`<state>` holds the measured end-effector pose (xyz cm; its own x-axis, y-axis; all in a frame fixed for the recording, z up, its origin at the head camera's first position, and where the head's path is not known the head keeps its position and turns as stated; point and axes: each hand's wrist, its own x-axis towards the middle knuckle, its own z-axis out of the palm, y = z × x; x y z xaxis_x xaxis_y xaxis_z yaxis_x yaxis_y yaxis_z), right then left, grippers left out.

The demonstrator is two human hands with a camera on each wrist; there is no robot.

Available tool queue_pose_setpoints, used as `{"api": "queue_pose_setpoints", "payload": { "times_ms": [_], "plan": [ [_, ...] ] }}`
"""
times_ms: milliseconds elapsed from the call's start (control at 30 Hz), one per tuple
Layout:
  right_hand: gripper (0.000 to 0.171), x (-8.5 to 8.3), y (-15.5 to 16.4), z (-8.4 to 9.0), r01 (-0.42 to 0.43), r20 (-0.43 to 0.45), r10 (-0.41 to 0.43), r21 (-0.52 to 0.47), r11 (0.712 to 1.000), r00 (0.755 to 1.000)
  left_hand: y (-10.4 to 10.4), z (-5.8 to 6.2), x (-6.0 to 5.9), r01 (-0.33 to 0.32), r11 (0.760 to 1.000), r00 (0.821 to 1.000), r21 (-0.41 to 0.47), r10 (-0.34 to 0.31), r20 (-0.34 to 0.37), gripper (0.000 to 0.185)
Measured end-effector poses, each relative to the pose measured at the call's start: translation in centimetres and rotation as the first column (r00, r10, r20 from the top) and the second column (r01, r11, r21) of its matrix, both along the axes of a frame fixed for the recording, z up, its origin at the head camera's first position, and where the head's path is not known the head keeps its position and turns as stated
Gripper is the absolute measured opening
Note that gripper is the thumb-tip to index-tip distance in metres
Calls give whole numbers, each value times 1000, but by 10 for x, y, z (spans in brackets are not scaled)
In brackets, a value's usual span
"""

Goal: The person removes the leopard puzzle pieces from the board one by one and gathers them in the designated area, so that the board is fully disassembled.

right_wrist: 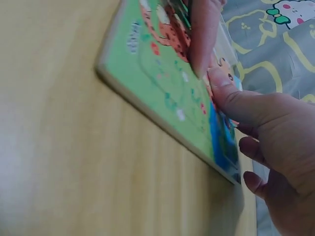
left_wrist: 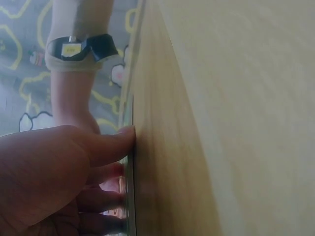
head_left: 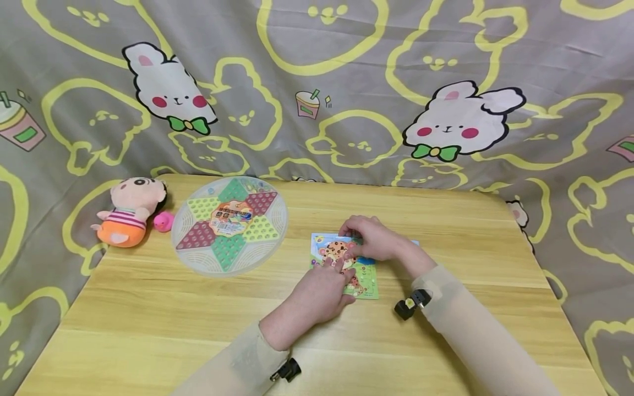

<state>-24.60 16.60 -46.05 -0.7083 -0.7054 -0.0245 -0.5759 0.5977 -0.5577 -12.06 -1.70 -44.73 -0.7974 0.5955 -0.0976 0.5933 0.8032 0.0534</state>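
A flat, thick-edged picture puzzle board (head_left: 369, 280) lies on the table, showing a spotted cartoon leopard on green ground with blue behind. My left hand (head_left: 317, 291) rests on its lower left part, fingers extended over the leopard and thumb near the front edge. From the far right side, my right hand (head_left: 376, 239) bends its fingers down over the top of the board. In the right wrist view, the right thumb (right_wrist: 226, 91) touches the printed surface beside a left finger (right_wrist: 201, 39). I cannot tell whether the right fingers pinch a piece.
On the wooden table (head_left: 198, 330), a round Chinese checkers board (head_left: 228, 261) lies to the left. Beyond it are a small pink toy (head_left: 163, 221) and a plush doll (head_left: 130, 214) in orange shorts. A patterned curtain (head_left: 346, 93) hangs along the back edge.
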Motion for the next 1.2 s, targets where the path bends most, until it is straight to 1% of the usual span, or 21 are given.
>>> {"api": "queue_pose_setpoints", "payload": {
  "times_ms": [200,367,533,700,833,967,1033,1200],
  "plan": [
    [40,4,3,-4,-6,-12,5,-67,998,1000,0,1,0,-13,1000,999,5,13,29,61],
    [40,8,4,-5,-23,2,23,-119,993,1000,0,1,0,-9,1000,1000,1,9,22,61],
    [42,12,7,-5,-37,16,39,-132,991,999,0,0,0,-8,1000,1000,-5,8,21,61],
    [48,12,9,-4,-67,6,68,-119,991,998,0,0,0,-5,1000,1000,-14,5,20,61],
    [51,10,10,-1,-80,-13,79,-65,995,997,1,1,0,-9,1000,999,-13,9,31,61],
    [50,9,11,2,-74,-50,72,-27,997,996,0,1,0,-13,1000,999,-3,13,44,61],
    [49,10,12,2,-66,-60,65,-27,997,996,0,1,0,-12,1000,999,4,12,42,61],
    [49,13,14,3,-49,-51,46,-63,997,998,-2,1,0,-15,1000,999,5,15,40,61]
  ]
}}
